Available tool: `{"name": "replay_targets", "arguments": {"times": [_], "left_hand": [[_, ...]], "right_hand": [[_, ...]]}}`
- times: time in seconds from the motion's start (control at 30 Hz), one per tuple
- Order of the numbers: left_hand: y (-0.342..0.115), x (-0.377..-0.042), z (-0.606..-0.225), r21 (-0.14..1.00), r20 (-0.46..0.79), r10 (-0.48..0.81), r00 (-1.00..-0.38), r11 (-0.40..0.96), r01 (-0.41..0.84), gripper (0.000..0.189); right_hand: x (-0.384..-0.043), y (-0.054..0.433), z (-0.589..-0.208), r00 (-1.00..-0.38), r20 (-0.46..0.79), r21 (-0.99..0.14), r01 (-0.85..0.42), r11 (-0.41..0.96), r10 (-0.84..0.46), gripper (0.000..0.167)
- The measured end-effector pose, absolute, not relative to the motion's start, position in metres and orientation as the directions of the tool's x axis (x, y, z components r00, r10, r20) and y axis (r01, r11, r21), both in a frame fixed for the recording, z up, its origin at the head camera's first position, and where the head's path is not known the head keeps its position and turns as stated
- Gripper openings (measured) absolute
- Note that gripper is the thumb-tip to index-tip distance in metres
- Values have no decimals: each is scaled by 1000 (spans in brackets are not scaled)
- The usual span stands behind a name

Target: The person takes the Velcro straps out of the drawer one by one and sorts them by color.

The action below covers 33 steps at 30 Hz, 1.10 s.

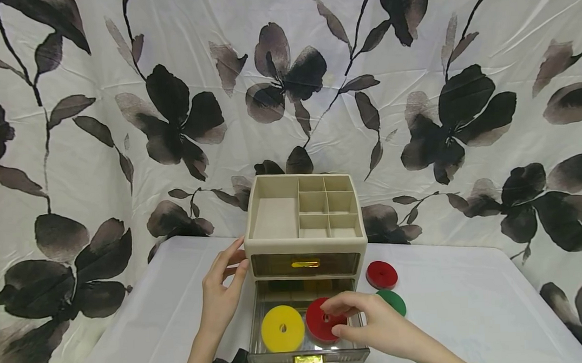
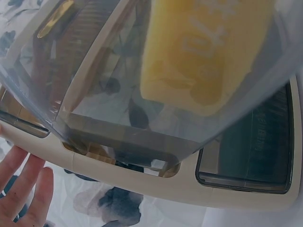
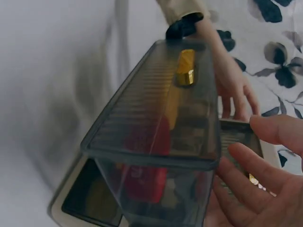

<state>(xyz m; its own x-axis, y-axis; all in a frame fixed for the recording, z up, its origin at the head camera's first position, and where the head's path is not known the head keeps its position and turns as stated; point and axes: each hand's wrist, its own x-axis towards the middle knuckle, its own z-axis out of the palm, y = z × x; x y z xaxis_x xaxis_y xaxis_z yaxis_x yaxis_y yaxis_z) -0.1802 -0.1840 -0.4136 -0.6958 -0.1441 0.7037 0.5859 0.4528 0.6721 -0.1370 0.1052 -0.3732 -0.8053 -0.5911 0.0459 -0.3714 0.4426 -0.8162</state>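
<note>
A cream desktop organizer (image 1: 306, 247) stands on the white table, its lower clear drawer (image 1: 340, 356) pulled out. Inside lie a thick yellow disc (image 1: 273, 336) with a small centre hole and a similar red disc (image 1: 315, 322). My right hand (image 1: 375, 319) hovers over that red disc, thumb and fingers apart, with nothing held. Its spread fingers also show beside the drawer in the right wrist view. With fingers loosely extended, my left hand (image 1: 221, 288) rests against the organizer's left side. Part of the red disc is hidden behind the right fingers.
To the organizer's right, a second red disc (image 1: 382, 275) lies on the table (image 1: 452, 288). A green disc (image 1: 394, 301) is partly covered by my right hand. The upper drawer (image 1: 275, 265) is closed. A floral cloth (image 1: 357, 130) hangs behind.
</note>
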Motion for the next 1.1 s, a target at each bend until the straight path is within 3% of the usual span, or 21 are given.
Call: {"name": "replay_targets", "arguments": {"times": [0.3, 0.67, 1.1], "left_hand": [[-183, -181, -416, 666, 711, -147, -687, 453, 592, 50], [-183, -182, -417, 662, 716, -149, -682, 453, 597, 51], [-182, -182, -417, 659, 717, -145, -682, 460, 595, 51]], "right_hand": [[-141, 91, -380, -795, 93, -584, -531, 614, -599, 48], [-150, 83, -387, -747, 122, -297, -655, 694, -653, 59], [-154, 84, -390, -741, 91, -227, -666, 710, -666, 67]]}}
